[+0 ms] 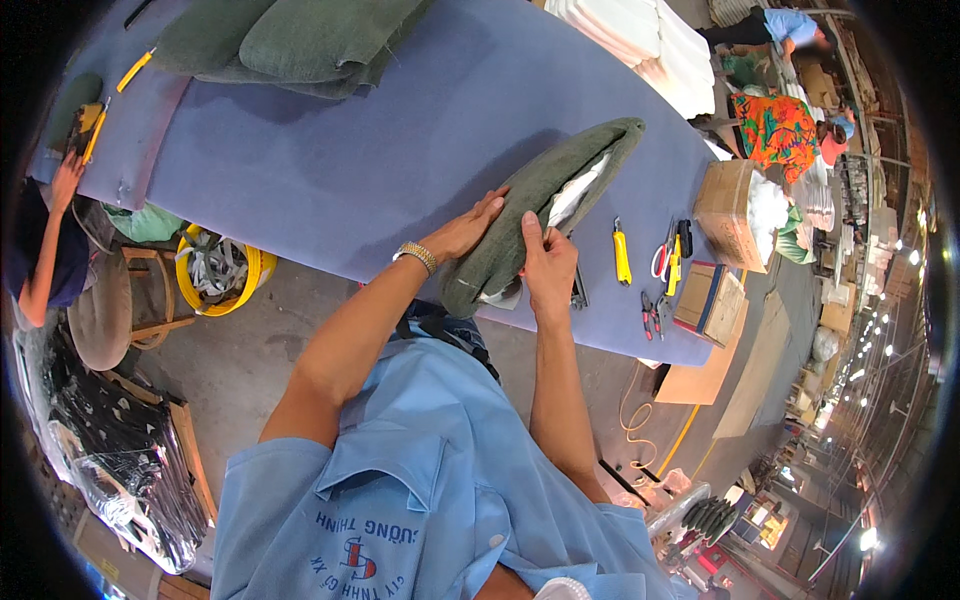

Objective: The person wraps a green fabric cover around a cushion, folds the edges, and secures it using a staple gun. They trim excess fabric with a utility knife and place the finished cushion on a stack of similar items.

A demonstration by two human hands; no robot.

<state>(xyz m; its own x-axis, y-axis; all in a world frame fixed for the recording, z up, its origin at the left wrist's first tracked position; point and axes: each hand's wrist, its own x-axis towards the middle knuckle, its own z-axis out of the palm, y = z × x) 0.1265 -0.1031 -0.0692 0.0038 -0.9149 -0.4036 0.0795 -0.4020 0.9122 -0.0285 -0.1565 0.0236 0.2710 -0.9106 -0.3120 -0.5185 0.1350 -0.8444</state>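
A dark green fabric-covered cushion [500, 235] stands tilted at the table's near edge, its seam side gaping. White filling [576, 195] shows in the gap. My left hand [463, 230], a gold watch on its wrist, grips the cushion's left side with the fingers together against the fabric. On the other side, my right hand [549, 268] pinches the edge of the opening, thumb pointing up; the fingertips are partly hidden. Part of a dark tool [579, 292] shows beside the right hand.
On the blue-covered table [330, 170] lie a yellow cutter [622, 252], scissors [661, 258], red-handled pliers [652, 316] and green fabric pieces [290, 40]. Boxes [722, 213] stand to the right. A yellow bucket [225, 270] of scraps stands left, near another person's hand [66, 180].
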